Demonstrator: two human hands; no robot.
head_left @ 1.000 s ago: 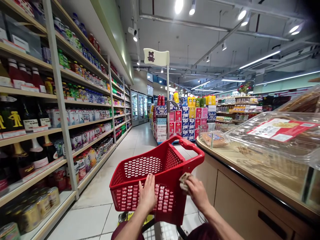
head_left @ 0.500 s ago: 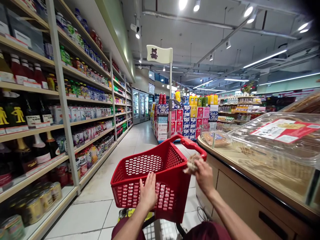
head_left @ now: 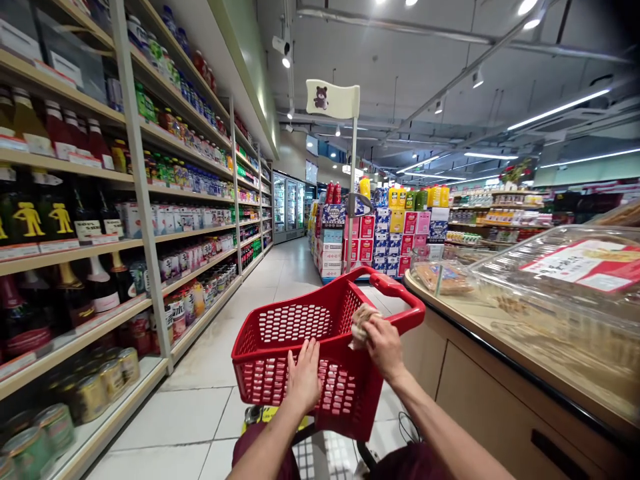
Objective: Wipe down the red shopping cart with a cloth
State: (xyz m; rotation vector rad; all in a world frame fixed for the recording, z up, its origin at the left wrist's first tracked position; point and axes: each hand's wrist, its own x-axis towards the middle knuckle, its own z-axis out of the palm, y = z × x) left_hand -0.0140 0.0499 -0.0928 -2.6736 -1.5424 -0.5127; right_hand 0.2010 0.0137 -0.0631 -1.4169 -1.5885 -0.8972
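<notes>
Holding a crumpled cloth (head_left: pixel 364 325) bunched in the right hand (head_left: pixel 385 347), with fingers and thumb closed about it, at the near upper rim of a red shopping cart (head_left: pixel 359 383), just short of the handle (head_left: pixel 411 313). Looking off-white to beige, creased all over and loosely balled, with one uneven corner drooping out below the fingertips. Laying the left hand (head_left: pixel 304 383) flat against the near side of the same cart, farther from the handle, with fingers straight, slightly spread, gripping nothing, and with tips by the rim. Cannot tell how firmly pressed.

Standing directly ahead on pale floor tiles (head_left: pixel 180 423), glossy and evenly red: pierced by rows of rounded, honeycomb-like holes along the far wall, by similar rows along the near wall, and solid in the panel below the handle. Sloping upward from a lower left end to a taller handle end, and crossed inside by a perforated red divider (head_left: pixel 353 300). Showing a yellow label (head_left: pixel 274 415) underneath, partly hidden.

Rising behind the handle end on a thin grey pole (head_left: pixel 355 150), a cream, wavy-edged sign (head_left: pixel 345 100) with a brown bear (head_left: pixel 321 99). Flanked at right by a wooden counter (head_left: pixel 480 373).
</notes>
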